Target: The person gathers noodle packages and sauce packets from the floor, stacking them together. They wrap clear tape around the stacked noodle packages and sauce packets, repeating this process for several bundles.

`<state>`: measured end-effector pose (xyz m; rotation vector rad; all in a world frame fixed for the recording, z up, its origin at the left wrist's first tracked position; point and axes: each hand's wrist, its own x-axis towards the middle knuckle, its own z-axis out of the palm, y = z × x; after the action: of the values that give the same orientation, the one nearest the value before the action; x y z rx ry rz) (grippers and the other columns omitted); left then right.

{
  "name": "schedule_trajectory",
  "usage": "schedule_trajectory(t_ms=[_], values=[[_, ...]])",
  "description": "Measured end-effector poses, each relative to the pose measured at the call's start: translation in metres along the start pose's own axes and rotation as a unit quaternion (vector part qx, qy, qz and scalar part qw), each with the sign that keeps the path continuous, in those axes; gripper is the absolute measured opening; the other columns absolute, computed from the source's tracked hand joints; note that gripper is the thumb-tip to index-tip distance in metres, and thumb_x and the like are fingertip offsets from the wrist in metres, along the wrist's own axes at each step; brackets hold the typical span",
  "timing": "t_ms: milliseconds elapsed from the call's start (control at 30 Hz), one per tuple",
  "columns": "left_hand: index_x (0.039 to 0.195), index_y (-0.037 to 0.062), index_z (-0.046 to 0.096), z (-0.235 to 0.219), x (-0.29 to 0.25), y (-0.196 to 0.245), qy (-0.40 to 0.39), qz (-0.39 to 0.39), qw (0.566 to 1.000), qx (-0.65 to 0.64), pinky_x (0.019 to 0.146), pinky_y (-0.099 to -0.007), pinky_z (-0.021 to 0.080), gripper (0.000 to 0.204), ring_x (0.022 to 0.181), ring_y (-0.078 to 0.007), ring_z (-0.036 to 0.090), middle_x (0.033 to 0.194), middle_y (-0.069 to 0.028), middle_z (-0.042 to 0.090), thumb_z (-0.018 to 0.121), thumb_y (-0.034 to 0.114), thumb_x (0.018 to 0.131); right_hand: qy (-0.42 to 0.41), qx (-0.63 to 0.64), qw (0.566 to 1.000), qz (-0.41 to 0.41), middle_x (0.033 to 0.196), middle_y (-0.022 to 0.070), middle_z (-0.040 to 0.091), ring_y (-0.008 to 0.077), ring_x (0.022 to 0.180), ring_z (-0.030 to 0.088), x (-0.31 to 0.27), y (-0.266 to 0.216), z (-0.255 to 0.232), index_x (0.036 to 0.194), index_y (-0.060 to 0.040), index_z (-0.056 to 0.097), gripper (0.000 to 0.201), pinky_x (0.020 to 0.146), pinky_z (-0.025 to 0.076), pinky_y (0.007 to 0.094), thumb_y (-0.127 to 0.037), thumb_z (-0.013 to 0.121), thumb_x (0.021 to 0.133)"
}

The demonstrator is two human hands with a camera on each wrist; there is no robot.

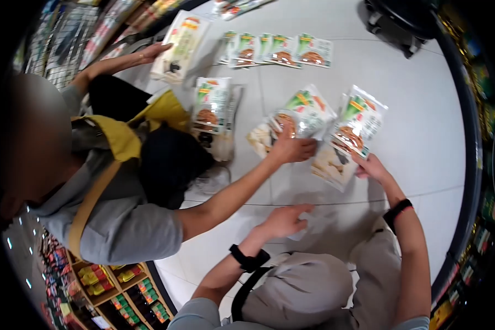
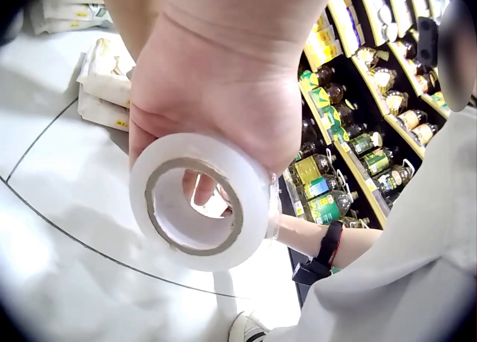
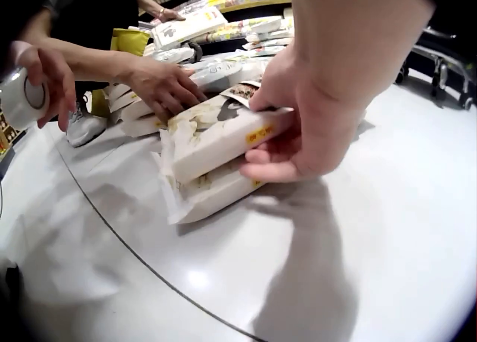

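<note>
On the floor [image 1: 423, 137], the right hand [image 1: 371, 168] is at the near end of a stack of packs [image 1: 335, 168], a sachet [image 1: 358, 124] on top. Just left of it, under the other person's hand [image 1: 294, 147], lies a second stack [image 1: 259, 140]; farther left, a third stack [image 1: 223, 146]. Ahead and left of the right hand is a sachet row [image 1: 283, 50] (each overlapping its neighbour). A wheeled base [image 1: 404, 22] stands well ahead; shelving [image 1: 487, 165] runs right. The tape roll [image 2: 255, 217] is at the left hand [image 1: 283, 221], behind and left.

In the head view we see whitish floor tiles [image 1: 423, 121], green-and-orange print on white sachets [image 1: 313, 50] at upper centre, and yellow cloth [image 1: 121, 142] at left.
</note>
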<state>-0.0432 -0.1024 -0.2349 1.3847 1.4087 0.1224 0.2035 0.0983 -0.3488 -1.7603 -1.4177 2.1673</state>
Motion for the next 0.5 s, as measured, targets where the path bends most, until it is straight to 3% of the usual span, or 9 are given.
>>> schedule_trajectory(t_ms=[33,100,167,200,233,267,367,467,500], values=[[0.123,0.0149,0.046,0.003,0.002,-0.002,0.011,0.015,1.000,0.000,0.080,-0.0348,0.047,0.047,0.090,-0.0245,0.061,0.113,-0.0055,0.058,0.054,0.019,0.077,-0.051,-0.088,0.992,0.070,0.067,0.0053,0.054,0.0122,0.057,0.054,0.002,-0.004,-0.009,0.094,-0.0009,0.057,0.051,0.047,0.050,0.0275,-0.049,0.060,0.078],[0.123,0.0134,0.046,0.001,0.005,0.002,-0.003,-0.001,0.999,-0.035,0.078,-0.0335,0.047,0.046,0.088,-0.0227,0.061,0.112,-0.0059,0.058,0.053,0.018,0.078,-0.104,-0.190,0.975,0.041,0.068,0.0063,0.055,0.0143,0.057,0.055,-0.015,-0.013,-0.011,0.082,-0.0019,0.059,0.050,0.046,0.048,0.0279,-0.051,0.059,0.077],[0.122,0.0099,0.046,0.005,0.011,0.004,-0.048,-0.006,0.985,-0.165,0.078,-0.0304,0.046,0.043,0.088,-0.0182,0.059,0.107,-0.0062,0.059,0.051,0.016,0.080,-0.160,-0.259,0.949,0.083,0.068,0.0056,0.057,0.0149,0.057,0.055,-0.024,-0.009,-0.014,0.076,-0.0028,0.060,0.049,0.045,0.048,0.0288,-0.052,0.059,0.077],[0.122,0.0078,0.046,0.007,0.013,0.001,-0.063,0.001,0.966,-0.249,0.078,-0.0286,0.045,0.040,0.088,-0.0156,0.058,0.104,-0.0061,0.059,0.050,0.014,0.082,-0.174,-0.291,0.940,0.047,0.069,0.0059,0.057,0.0151,0.058,0.055,-0.027,0.004,-0.016,0.081,-0.0026,0.061,0.042,0.050,0.047,0.0289,-0.044,0.060,0.080],[0.120,0.0066,0.047,0.007,0.013,0.002,-0.064,0.034,0.938,-0.339,0.080,-0.0278,0.044,0.037,0.090,-0.0143,0.056,0.102,-0.0059,0.059,0.048,0.013,0.084,-0.185,-0.338,0.907,-0.169,0.072,0.0071,0.060,0.0147,0.063,0.056,-0.035,0.011,-0.015,0.085,-0.0021,0.061,0.032,0.058,0.047,0.0294,-0.034,0.060,0.082],[0.118,0.0053,0.048,0.003,0.013,0.008,-0.067,0.070,0.899,-0.427,0.082,-0.0270,0.042,0.033,0.092,-0.0130,0.054,0.100,-0.0057,0.058,0.045,0.012,0.086,-0.143,-0.271,0.943,-0.131,0.076,0.0083,0.062,0.0151,0.069,0.058,-0.066,-0.010,-0.001,0.085,-0.0016,0.061,0.024,0.065,0.047,0.0295,-0.025,0.060,0.083],[0.113,0.0023,0.050,-0.021,0.015,0.021,-0.061,0.141,0.864,-0.479,0.086,-0.0266,0.039,0.027,0.094,-0.0126,0.053,0.096,-0.0062,0.058,0.041,0.009,0.088,-0.147,-0.250,0.947,-0.139,0.079,0.0080,0.064,0.0163,0.071,0.059,-0.110,-0.052,0.006,0.086,-0.0020,0.061,0.022,0.066,0.047,0.0298,-0.024,0.060,0.083],[0.112,0.0012,0.051,-0.033,0.013,0.039,-0.023,0.168,0.884,-0.435,0.086,-0.0267,0.039,0.026,0.093,-0.0129,0.053,0.094,-0.0060,0.058,0.040,0.010,0.089,-0.111,-0.297,0.938,-0.139,0.082,0.0112,0.064,0.0215,0.074,0.061,-0.103,-0.053,0.009,0.089,-0.0041,0.061,0.022,0.066,0.048,0.0324,-0.025,0.060,0.081],[0.113,0.0021,0.050,-0.034,0.011,0.044,-0.026,0.156,0.879,-0.449,0.086,-0.0270,0.039,0.026,0.092,-0.0127,0.053,0.094,-0.0056,0.058,0.041,0.010,0.089,-0.066,-0.376,0.913,-0.142,0.084,0.0127,0.064,0.0243,0.076,0.061,-0.095,-0.047,0.013,0.089,-0.0049,0.061,0.023,0.068,0.048,0.0343,-0.026,0.059,0.080]])
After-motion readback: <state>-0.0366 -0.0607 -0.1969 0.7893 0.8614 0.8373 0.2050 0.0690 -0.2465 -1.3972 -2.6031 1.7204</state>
